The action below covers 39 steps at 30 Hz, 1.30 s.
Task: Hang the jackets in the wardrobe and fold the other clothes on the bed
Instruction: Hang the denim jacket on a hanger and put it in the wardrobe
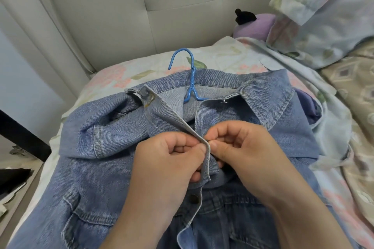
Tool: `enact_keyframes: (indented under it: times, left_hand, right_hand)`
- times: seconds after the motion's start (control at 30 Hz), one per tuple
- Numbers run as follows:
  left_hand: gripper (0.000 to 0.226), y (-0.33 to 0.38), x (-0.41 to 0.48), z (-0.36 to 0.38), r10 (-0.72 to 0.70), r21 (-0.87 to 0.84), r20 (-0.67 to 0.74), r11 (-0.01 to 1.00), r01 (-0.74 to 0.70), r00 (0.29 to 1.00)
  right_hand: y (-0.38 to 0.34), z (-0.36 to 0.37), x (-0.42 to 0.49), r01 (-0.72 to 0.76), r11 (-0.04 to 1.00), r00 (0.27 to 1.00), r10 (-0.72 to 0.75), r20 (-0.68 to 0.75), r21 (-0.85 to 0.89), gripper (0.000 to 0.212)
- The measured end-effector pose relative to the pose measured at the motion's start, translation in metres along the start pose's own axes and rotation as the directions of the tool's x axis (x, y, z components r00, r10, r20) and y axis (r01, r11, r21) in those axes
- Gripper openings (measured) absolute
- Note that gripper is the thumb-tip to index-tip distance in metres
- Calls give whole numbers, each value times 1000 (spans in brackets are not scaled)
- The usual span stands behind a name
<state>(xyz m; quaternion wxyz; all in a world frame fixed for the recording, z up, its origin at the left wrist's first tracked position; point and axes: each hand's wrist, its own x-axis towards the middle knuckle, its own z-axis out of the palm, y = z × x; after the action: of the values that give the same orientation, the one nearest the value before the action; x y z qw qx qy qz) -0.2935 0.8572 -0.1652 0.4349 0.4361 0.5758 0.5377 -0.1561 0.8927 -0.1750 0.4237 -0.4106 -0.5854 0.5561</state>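
Observation:
A blue denim jacket (105,147) lies front-up on the bed, spread toward me. A blue wire hanger (191,79) sits inside its collar, hook pointing at the headboard. My left hand (168,168) pinches the left front placket edge between thumb and fingers. My right hand (244,155) pinches the right front edge just beside it, at chest height of the jacket. One metal button (194,198) shows below my left hand, another near the collar. A purple garment (309,105) peeks out from under the jacket's right shoulder.
The bed carries a floral sheet (113,79) and a beige patterned blanket (356,97) at right. A padded headboard (141,6) stands behind. A floral pillow (334,16) and a purple plush toy (255,24) lie at the back right. A dark table edge (22,139) is at left.

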Motion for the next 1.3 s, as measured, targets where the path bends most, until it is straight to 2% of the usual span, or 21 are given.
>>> enact_keyframes:
  times: [0.1, 0.17, 0.2, 0.27, 0.3, 0.43, 0.53, 0.67, 0.77, 0.9, 1.03, 1.1, 1.2, 1.3]
  left_hand:
    - [10, 2, 0, 0, 52, 105, -6, 993, -52, 999]
    - [12, 2, 0, 1, 81, 151, -21, 986, -77, 996]
    - [12, 2, 0, 2, 102, 178, -33, 979, -95, 994]
    - [9, 2, -2, 6, 165, 233, -69, 962, -145, 984]
    - [9, 1, -4, 9, 208, 275, -90, 945, -176, 974]
    - [17, -9, -10, 18, 372, 510, -150, 823, -250, 916]
    - [20, -13, -10, 20, 417, 541, -175, 798, -266, 892]
    - [21, -13, -9, 19, 424, 570, -151, 775, -272, 893]
    - [21, -13, -9, 19, 392, 513, -160, 817, -264, 906]
    - [20, -14, -10, 20, 265, 324, -211, 927, -189, 941]
    - [15, -14, -10, 20, 200, 237, -222, 961, -146, 954]
    - [11, -14, -11, 21, 156, 154, -233, 981, -122, 960]
    - [13, -15, -11, 20, 21, -60, -176, 998, -32, 984]
    - [19, -20, -8, 15, -60, -212, -120, 977, 34, 991]
  right_hand:
    - [3, -3, 0, 3, 1000, 1000, -3, 19, 10, 22]
    - [2, -3, 0, -1, 995, 1000, -1, 27, 103, 8]
    - [2, -3, 0, 0, 988, 1000, -4, 26, 155, 11]
    - [3, -2, -1, 11, 980, 999, -18, 31, 200, 31]
    - [2, -1, -1, 10, 981, 1000, -15, 25, 195, 34]
    - [2, 0, 0, -41, 987, 999, 42, -9, 156, 20]
    - [4, -1, 1, -22, 990, 999, 28, -39, 143, 17]
    - [2, -2, 0, -8, 979, 999, 0, 39, 204, 13]
    - [4, -3, 0, -37, 980, 999, 31, 34, 197, 17]
    - [5, 1, 2, -24, 985, 999, 29, -25, 171, 16]
    - [8, 6, 2, -13, 995, 996, 21, -85, 96, 27]
    - [8, 6, 2, -29, 985, 997, 41, -61, 172, 25]
    - [7, 4, 2, -85, 937, 996, 89, 5, 339, 17]
    - [9, 3, 1, -102, 912, 995, 84, 61, 398, 12]
